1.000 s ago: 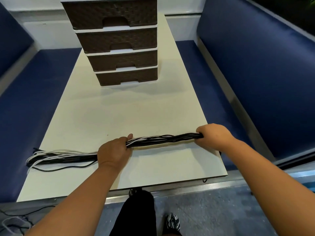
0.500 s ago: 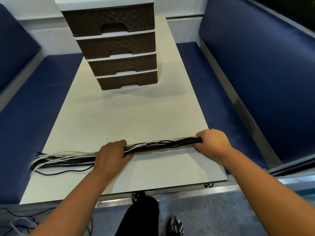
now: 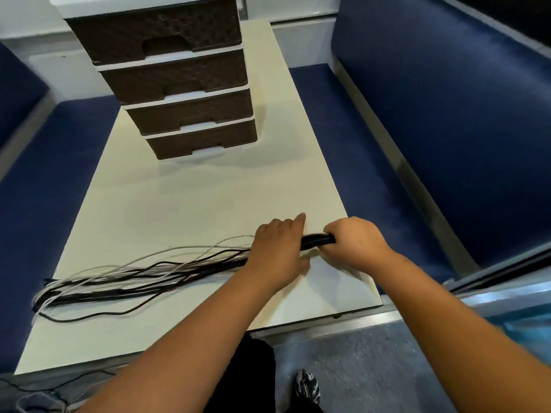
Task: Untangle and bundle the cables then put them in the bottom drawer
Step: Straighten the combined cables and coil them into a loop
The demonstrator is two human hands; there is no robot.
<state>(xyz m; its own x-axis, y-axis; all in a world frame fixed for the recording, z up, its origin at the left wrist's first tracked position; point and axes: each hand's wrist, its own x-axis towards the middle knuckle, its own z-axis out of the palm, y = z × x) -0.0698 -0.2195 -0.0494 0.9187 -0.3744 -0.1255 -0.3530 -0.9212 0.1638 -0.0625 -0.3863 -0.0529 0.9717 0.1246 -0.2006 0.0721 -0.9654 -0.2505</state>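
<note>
Cables [image 3: 143, 275]: black and white, thin, limp and light; lying along the near part of the table [image 3: 190, 204], loose ends fanned toward its left edge. Likely to splay and slip unless taken where the strands are gathered tight. Right hand [image 3: 351, 244]: fist closed round the gathered end. Left hand [image 3: 278, 248]: wrapped over the bunch just beside the right, forefinger extended. Half a second ago the hands were well apart; the left has slid rightward. Drawers [image 3: 176, 84]: all shut, far end.
</note>
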